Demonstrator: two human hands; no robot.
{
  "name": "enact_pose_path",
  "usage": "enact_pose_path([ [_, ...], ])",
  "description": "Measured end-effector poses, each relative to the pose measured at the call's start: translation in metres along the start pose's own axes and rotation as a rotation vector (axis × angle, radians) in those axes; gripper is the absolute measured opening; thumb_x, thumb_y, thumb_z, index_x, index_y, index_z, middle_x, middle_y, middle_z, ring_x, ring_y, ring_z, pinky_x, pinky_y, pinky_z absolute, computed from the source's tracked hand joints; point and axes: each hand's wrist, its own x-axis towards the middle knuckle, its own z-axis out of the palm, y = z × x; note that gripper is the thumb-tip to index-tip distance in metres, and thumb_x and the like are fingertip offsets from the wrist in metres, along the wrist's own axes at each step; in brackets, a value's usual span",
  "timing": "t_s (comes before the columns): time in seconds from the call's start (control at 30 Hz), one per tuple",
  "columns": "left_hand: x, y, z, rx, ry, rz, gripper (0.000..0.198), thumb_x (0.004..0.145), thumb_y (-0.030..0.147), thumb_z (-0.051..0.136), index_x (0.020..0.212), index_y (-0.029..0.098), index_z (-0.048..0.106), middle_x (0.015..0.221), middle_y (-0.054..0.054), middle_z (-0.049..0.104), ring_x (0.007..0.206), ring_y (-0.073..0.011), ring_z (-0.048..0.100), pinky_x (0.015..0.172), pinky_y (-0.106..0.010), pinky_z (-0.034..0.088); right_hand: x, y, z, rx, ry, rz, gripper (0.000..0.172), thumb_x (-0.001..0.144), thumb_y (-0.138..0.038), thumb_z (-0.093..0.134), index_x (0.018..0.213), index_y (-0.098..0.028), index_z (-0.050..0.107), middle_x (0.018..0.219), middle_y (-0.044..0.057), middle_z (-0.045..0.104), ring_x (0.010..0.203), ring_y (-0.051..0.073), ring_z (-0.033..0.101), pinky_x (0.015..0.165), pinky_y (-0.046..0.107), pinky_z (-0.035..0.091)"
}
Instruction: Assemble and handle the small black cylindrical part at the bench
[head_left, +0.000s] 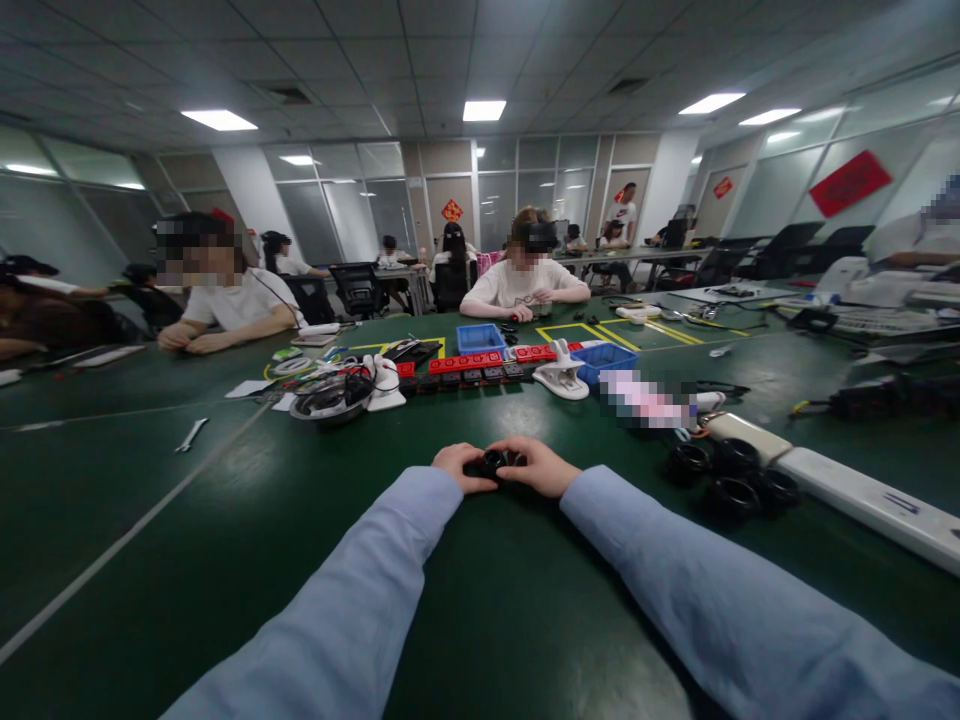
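Observation:
Both my arms, in light blue sleeves, reach forward over the green table (465, 600). Between my hands is a small black ring-shaped part (492, 462) with a round opening. My left hand (463, 468) closes on its left side, and my right hand (538, 466) pinches it from the right with thumb and fingers. The fingers cover much of the part, so its exact kind does not show. Off to the right, several larger black ring-shaped parts (733, 498) stand grouped on the table.
Ahead lie red and black socket blocks (469, 365), a metal bowl with cables (330, 400), a white clamp stand (562, 375) and blue trays (480, 338). A wrench (192, 434) lies left. A long white bar (870, 490) crosses the right side. A person (525, 275) sits opposite.

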Motion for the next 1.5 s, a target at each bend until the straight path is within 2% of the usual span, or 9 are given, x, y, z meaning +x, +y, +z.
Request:
enact_pose_path([
  [0.1, 0.001, -0.004, -0.003, -0.003, -0.052, 0.021, 0.044, 0.052, 0.048, 0.062, 0.086, 0.022, 0.06, 0.085, -0.001, 0.055, 0.081, -0.0154, 0.051, 0.072, -0.023, 0.039, 0.0, 0.0, -0.004, 0.084, -0.126, 0.01, 0.039, 0.066, -0.024, 0.056, 0.104, -0.016, 0.052, 0.088, 0.003, 0.057, 0.071, 0.011, 0.049, 0.066, 0.026, 0.039],
  [0.2, 0.001, -0.004, -0.003, 0.0, -0.07, 0.027, 0.045, 0.052, 0.049, 0.062, 0.086, 0.021, 0.06, 0.086, -0.002, 0.055, 0.082, -0.0159, 0.051, 0.074, -0.024, 0.039, 0.0, 0.003, -0.004, 0.125, -0.161, 0.02, 0.041, 0.067, -0.025, 0.055, 0.106, -0.015, 0.05, 0.088, 0.003, 0.058, 0.071, 0.011, 0.05, 0.067, 0.026, 0.039],
  [0.53, -0.002, 0.002, 0.001, -0.026, 0.038, -0.054, 0.033, 0.061, 0.043, 0.056, 0.085, 0.021, 0.06, 0.079, -0.001, 0.058, 0.077, -0.0145, 0.053, 0.07, -0.024, 0.04, 0.001, 0.007, 0.009, -0.041, 0.161, 0.031, 0.04, 0.067, -0.023, 0.053, 0.106, -0.014, 0.05, 0.092, 0.006, 0.055, 0.072, 0.012, 0.048, 0.068, 0.029, 0.04],
  [0.67, -0.003, 0.01, 0.003, 0.068, 0.105, -0.095, 0.043, 0.059, 0.05, 0.054, 0.091, 0.021, 0.058, 0.083, -0.003, 0.057, 0.08, -0.0168, 0.052, 0.072, -0.026, 0.04, 0.002, 0.006, 0.016, -0.14, 0.283, 0.014, 0.041, 0.067, -0.025, 0.053, 0.106, -0.015, 0.049, 0.094, 0.007, 0.054, 0.073, 0.012, 0.048, 0.07, 0.03, 0.04],
  [0.8, -0.003, 0.022, 0.005, 0.153, 0.189, -0.22, 0.055, 0.052, 0.056, 0.056, 0.094, 0.02, 0.054, 0.089, -0.004, 0.056, 0.086, -0.0204, 0.05, 0.076, -0.03, 0.037, 0.003, 0.005, 0.02, -0.122, 0.321, 0.049, 0.055, 0.061, -0.032, 0.059, 0.11, -0.014, 0.043, 0.094, 0.007, 0.052, 0.069, 0.011, 0.047, 0.066, 0.028, 0.04],
  [0.97, -0.001, 0.027, 0.009, 0.204, 0.196, -0.313, 0.049, 0.052, 0.055, 0.056, 0.086, 0.02, 0.056, 0.087, -0.005, 0.056, 0.086, -0.0226, 0.05, 0.077, -0.033, 0.035, 0.005, 0.005, 0.022, -0.131, 0.387, 0.087, 0.047, 0.056, -0.04, 0.062, 0.093, -0.015, 0.047, 0.079, 0.002, 0.05, 0.062, 0.01, 0.044, 0.059, 0.025, 0.038],
  [1.13, 0.0, 0.024, 0.011, 0.231, 0.21, -0.307, 0.033, 0.058, 0.045, 0.055, 0.078, 0.02, 0.057, 0.08, -0.004, 0.057, 0.083, -0.0218, 0.051, 0.075, -0.033, 0.035, 0.007, 0.006, 0.027, -0.209, 0.433, 0.101, 0.033, 0.056, -0.039, 0.061, 0.075, -0.016, 0.047, 0.069, -0.001, 0.048, 0.062, 0.01, 0.043, 0.056, 0.024, 0.035],
  [1.3, 0.001, 0.016, 0.009, 0.16, 0.141, -0.217, 0.04, 0.057, 0.053, 0.053, 0.079, 0.02, 0.057, 0.078, -0.003, 0.057, 0.079, -0.0191, 0.05, 0.071, -0.029, 0.037, 0.005, 0.004, 0.02, -0.223, 0.342, 0.071, 0.027, 0.061, -0.034, 0.059, 0.079, -0.015, 0.052, 0.073, 0.001, 0.05, 0.064, 0.011, 0.044, 0.059, 0.024, 0.037],
  [1.5, 0.001, -0.008, 0.0, 0.058, -0.056, 0.007, 0.05, 0.055, 0.054, 0.056, 0.095, 0.024, 0.057, 0.089, -0.003, 0.053, 0.085, -0.0191, 0.047, 0.076, -0.029, 0.036, -0.001, -0.005, 0.004, -0.221, 0.038, -0.104, 0.032, 0.067, -0.027, 0.055, 0.096, -0.014, 0.053, 0.086, 0.005, 0.051, 0.078, 0.013, 0.046, 0.072, 0.027, 0.038],
])
